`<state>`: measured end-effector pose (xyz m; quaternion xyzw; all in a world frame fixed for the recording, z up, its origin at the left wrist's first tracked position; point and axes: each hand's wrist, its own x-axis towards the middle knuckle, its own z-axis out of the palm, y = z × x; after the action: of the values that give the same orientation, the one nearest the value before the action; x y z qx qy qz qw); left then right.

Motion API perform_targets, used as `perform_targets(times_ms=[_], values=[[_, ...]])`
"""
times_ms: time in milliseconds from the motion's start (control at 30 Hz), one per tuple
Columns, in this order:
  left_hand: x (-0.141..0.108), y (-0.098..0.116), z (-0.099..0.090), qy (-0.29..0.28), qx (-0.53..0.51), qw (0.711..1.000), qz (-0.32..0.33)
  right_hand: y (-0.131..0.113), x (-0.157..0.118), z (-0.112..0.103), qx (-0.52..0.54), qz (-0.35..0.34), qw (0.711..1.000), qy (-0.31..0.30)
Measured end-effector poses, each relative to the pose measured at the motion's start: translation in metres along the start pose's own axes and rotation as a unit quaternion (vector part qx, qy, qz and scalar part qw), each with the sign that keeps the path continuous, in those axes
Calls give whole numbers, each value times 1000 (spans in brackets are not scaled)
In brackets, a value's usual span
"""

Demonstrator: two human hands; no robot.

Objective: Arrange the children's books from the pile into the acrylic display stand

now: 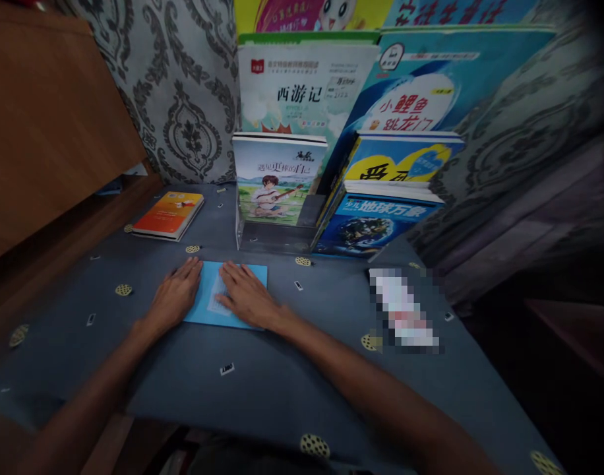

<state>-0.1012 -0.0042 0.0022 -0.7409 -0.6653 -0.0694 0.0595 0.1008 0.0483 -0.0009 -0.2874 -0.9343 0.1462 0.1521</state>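
A light-blue book (pixel 209 278) lies flat on the table in front of me, with a pale block of small print on the side facing up. My left hand (pixel 179 290) rests over its left edge, palm down and fingers stretched out. Flat across its right half lies my right hand (pixel 245 293), fingers extended and thumb pointing left over the printed block. Both hands touch the book, and neither grips it. Parts of the cover are hidden beneath them.
Beyond the book, a clear stand (pixel 277 237) holds several upright children's books. An orange book (pixel 168 214) lies at the back left. To the right is a pixelated flat object (pixel 405 309). A wooden cabinet (pixel 55 125) borders the dark patterned tablecloth (pixel 183 389).
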Motion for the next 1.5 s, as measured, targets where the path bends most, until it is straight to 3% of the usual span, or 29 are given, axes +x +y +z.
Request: perform_targets(times_ms=[133, 267, 533, 700, 833, 1133, 1333, 1500], values=[[0, -1, 2, 6, -4, 1000, -9, 32, -23, -4, 6, 69, 997, 26], [-1, -1, 4, 13, -17, 1000, -14, 40, -46, -11, 11, 86, 995, 49], [-11, 9, 1, 12, -55, 997, 57, 13, -101, -10, -23, 81, 994, 72], [-21, 39, 2, 10, -70, 991, 111, 1, -158, -16, -36, 93, 993, 66], [-33, 69, 0, 18, -57, 989, 134, -2, -187, -21, -60, 91, 992, 69], [-83, 123, -6, 19, -49, 950, 307, -23, -218, -19, -60, 52, 995, 61], [-94, 130, -15, -24, -67, 938, 341, -34, -225, -26, -68, 31, 996, 37], [-119, 133, -17, 12, -10, 935, 354, -50, -241, -20, -101, 17, 994, 43]])
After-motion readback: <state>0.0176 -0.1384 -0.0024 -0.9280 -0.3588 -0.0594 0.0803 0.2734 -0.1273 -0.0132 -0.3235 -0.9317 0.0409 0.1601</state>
